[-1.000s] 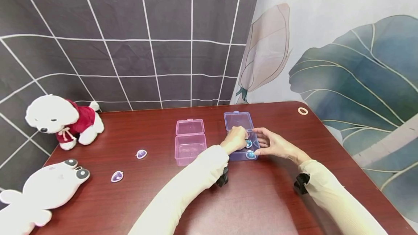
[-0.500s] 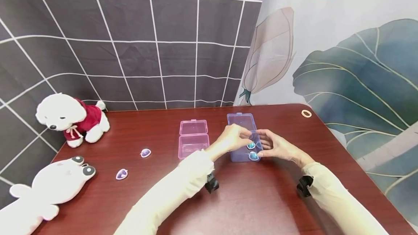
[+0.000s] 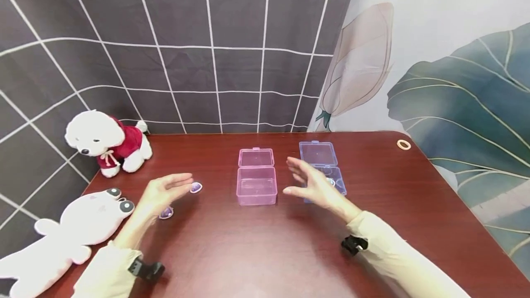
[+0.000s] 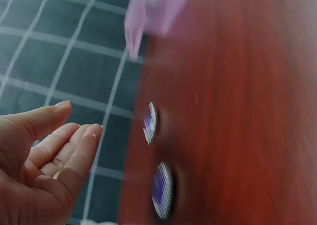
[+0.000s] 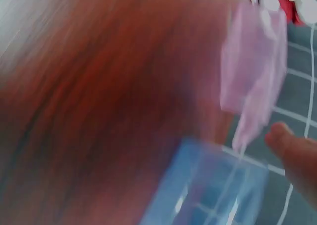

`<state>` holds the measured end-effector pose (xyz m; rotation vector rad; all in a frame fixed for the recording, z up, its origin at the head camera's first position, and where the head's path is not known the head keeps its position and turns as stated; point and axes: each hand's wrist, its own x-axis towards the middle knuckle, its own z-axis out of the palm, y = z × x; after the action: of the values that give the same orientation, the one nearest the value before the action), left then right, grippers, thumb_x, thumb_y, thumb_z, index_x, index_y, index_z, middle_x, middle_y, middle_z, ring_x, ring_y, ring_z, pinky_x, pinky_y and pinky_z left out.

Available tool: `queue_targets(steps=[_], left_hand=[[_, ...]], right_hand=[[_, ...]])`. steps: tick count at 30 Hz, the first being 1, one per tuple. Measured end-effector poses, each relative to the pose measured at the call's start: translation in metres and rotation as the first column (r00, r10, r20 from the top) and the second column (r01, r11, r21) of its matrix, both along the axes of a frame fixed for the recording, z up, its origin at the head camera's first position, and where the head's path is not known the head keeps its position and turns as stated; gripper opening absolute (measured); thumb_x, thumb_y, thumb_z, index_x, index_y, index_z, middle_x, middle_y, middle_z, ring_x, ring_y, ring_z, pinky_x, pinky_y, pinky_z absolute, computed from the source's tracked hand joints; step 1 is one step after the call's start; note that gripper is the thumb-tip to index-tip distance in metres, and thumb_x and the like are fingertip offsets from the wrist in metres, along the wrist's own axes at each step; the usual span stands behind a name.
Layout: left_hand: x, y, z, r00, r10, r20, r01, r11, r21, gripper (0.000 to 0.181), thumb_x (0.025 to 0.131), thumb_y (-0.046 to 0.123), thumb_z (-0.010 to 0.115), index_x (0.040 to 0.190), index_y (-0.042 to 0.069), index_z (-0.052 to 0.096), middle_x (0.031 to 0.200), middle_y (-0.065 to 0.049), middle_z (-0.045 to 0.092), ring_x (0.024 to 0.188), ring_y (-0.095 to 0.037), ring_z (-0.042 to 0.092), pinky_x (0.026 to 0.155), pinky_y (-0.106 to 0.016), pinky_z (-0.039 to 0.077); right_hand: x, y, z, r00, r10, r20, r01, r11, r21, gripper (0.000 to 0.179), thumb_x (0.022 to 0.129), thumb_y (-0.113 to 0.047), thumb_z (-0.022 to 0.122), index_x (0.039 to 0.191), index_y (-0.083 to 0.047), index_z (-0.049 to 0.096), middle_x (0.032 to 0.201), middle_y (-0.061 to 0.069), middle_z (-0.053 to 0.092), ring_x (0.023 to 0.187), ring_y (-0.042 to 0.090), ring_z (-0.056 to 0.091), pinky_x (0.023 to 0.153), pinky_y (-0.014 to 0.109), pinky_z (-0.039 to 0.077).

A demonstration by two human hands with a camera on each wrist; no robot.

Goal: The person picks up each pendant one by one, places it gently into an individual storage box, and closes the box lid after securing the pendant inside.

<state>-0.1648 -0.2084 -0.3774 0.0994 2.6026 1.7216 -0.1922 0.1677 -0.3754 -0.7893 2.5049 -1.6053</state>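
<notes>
My left hand (image 3: 163, 192) hovers beside two purple gems with white beaded rims, its fingers loosely extended and holding nothing. One gem (image 3: 196, 187) sits just past the fingertips; the other gem (image 3: 166, 213) lies below the hand, partly covered by it. Both also show in the left wrist view, the nearer gem (image 4: 162, 190) blurred. My right hand (image 3: 316, 185), fingers spread and holding nothing, is over the front left part of the open blue box (image 3: 340, 183). A blue gem (image 3: 331, 181) inside is mostly hidden by that hand. Between the hands stands an open pink box (image 3: 256, 200), nothing visible in it.
A white plush dog (image 3: 97, 134) in a red garment sits at the back left of the brown table (image 3: 248, 252). A white plush toy (image 3: 83, 224) lies at the left edge. A small pale ring (image 3: 403, 145) rests near the back right corner.
My left hand has left the blue box and swung left to the purple gems. The right hand has shifted left off the box's right side. The head view has turned slightly left.
</notes>
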Motion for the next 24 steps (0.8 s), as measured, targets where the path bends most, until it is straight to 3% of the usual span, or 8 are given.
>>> queue_targets(steps=[2,4,9,11,17,19,24], left_hand=[[0.006,-0.021,-0.005,0.999,0.043,0.018,-0.043,0.998,-0.037,0.045,0.088,0.016,0.066,0.124,-0.008,0.055,0.118,-0.025,0.061,0.086,0.011,0.060,0.074,-0.008,0.047],[0.011,-0.035,-0.009,0.998,0.051,0.032,-0.049,0.996,-0.070,0.046,0.088,0.016,0.065,0.125,-0.010,0.053,0.120,-0.028,0.059,0.086,0.013,0.058,0.075,-0.007,0.046],[0.024,-0.056,-0.022,0.992,0.090,0.089,-0.075,0.984,-0.161,0.048,0.087,0.016,0.066,0.125,-0.011,0.053,0.121,-0.027,0.058,0.082,0.015,0.055,0.071,-0.008,0.046],[0.025,-0.057,-0.025,0.990,0.100,0.097,-0.080,0.978,-0.191,0.049,0.086,0.017,0.068,0.124,-0.010,0.054,0.120,-0.026,0.060,0.085,0.010,0.059,0.070,-0.009,0.046],[0.024,-0.056,-0.029,0.990,0.097,0.103,-0.062,0.951,-0.304,0.049,0.082,0.021,0.073,0.119,-0.007,0.059,0.109,-0.025,0.065,0.099,-0.028,0.065,0.067,-0.014,0.048],[0.024,-0.056,-0.030,0.990,0.095,0.101,-0.055,0.939,-0.338,0.047,0.081,0.021,0.074,0.116,-0.006,0.061,0.104,-0.023,0.067,0.096,-0.029,0.065,0.066,-0.017,0.048],[0.025,-0.054,-0.031,0.990,0.100,0.095,-0.056,0.920,-0.388,0.038,0.078,0.018,0.075,0.108,-0.003,0.065,0.092,-0.015,0.071,0.080,-0.016,0.066,0.063,-0.021,0.047]], right_hand=[[0.000,-0.019,-0.007,0.999,0.010,0.050,-0.010,1.000,-0.002,0.081,0.077,-0.004,0.076,0.140,0.013,0.027,0.142,0.032,0.036,0.130,0.043,0.038,0.103,0.041,0.038],[-0.001,-0.031,-0.014,0.998,-0.008,0.066,0.007,1.000,0.012,0.083,0.075,-0.003,0.077,0.139,0.015,0.026,0.142,0.033,0.034,0.130,0.044,0.038,0.102,0.043,0.038],[-0.006,-0.049,-0.027,0.996,0.000,0.093,-0.005,0.998,0.058,0.086,0.074,-0.003,0.077,0.139,0.017,0.024,0.144,0.034,0.029,0.130,0.045,0.036,0.101,0.045,0.038],[-0.007,-0.050,-0.028,0.994,0.002,0.107,-0.007,0.999,0.050,0.086,0.075,-0.003,0.077,0.139,0.017,0.023,0.145,0.034,0.028,0.130,0.045,0.035,0.101,0.045,0.038],[-0.006,-0.050,-0.030,0.990,0.008,0.142,-0.007,1.000,-0.008,0.080,0.076,0.001,0.074,0.137,0.016,0.025,0.140,0.036,0.035,0.128,0.045,0.038,0.099,0.045,0.040],[-0.006,-0.050,-0.030,0.989,0.010,0.149,-0.007,1.000,-0.026,0.079,0.076,0.003,0.074,0.137,0.016,0.025,0.138,0.036,0.036,0.128,0.046,0.039,0.099,0.045,0.041],[-0.007,-0.051,-0.031,0.986,0.027,0.162,-0.017,0.998,-0.064,0.077,0.076,0.005,0.072,0.136,0.015,0.024,0.138,0.036,0.036,0.128,0.046,0.039,0.098,0.045,0.041]])
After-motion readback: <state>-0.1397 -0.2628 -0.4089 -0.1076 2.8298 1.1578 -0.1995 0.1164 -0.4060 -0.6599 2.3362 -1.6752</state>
